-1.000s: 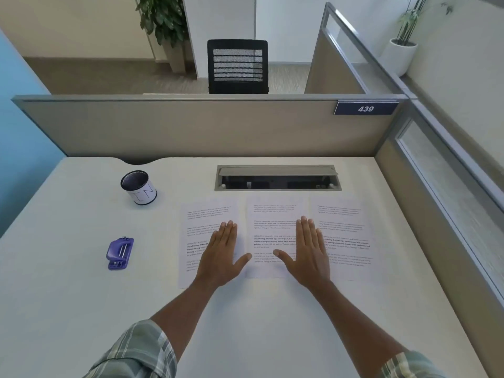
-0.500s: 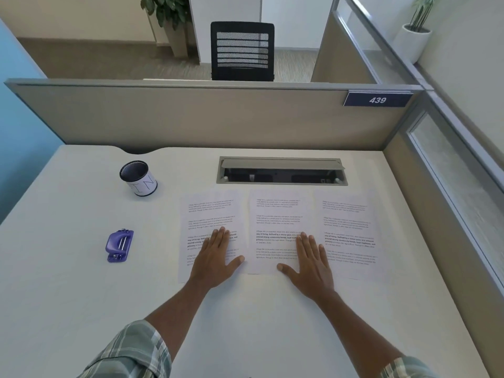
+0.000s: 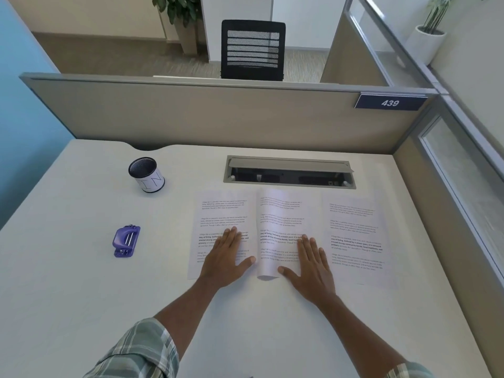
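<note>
White sheets [image 3: 354,214] are lying unstacked as left hand [image 3: 226,257] and right hand [image 3: 311,266], fingers [image 3: 305,245] flat together, are apparently starting to gather them.

The left hand [image 3: 226,259] lies palm down, fingers straight toward twelve o'clock, thumb spread toward three. The right hand [image 3: 312,268] mirrors it, thumb toward nine.

I'm at an office cubicle: beige partition [image 3: 218,115] with number plate 439 [image 3: 390,102] ahead, a mesh chair [image 3: 253,49] beyond it, white desk [image 3: 68,282] with a cable tray [image 3: 289,173].
</note>
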A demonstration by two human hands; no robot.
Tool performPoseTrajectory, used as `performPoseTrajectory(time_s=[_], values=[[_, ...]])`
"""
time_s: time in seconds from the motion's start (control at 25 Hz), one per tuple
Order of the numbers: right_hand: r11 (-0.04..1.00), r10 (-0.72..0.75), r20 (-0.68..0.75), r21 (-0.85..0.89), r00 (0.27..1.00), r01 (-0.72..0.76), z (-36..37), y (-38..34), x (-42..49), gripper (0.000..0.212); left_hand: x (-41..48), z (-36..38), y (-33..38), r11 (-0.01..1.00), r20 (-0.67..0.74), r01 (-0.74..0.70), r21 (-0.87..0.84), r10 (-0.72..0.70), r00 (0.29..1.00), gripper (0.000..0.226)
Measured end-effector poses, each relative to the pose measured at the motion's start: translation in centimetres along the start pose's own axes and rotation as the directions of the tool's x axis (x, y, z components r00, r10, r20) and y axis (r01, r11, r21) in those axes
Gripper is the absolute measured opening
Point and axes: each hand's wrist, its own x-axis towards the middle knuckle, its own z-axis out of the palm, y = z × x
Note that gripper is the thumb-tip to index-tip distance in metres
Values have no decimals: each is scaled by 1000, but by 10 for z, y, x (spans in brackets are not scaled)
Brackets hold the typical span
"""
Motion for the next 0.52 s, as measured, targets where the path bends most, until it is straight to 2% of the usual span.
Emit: performPoseTrajectory(time_s=[0.16, 0.36, 0.52], values=[[1000, -18, 4, 9, 1000, 18, 2, -6, 1, 109, 0, 4, 10, 999, 5, -16, -38, 16, 1000, 93], [999, -23, 6, 30, 1000, 23, 3, -10, 1, 108, 3, 7, 25, 977, 14, 13, -211, -10, 1000, 82], [999, -34, 16, 20, 999, 34, 4, -10, -1, 110, 2, 8, 36, 928, 9, 67, -368, -69, 998, 93]])
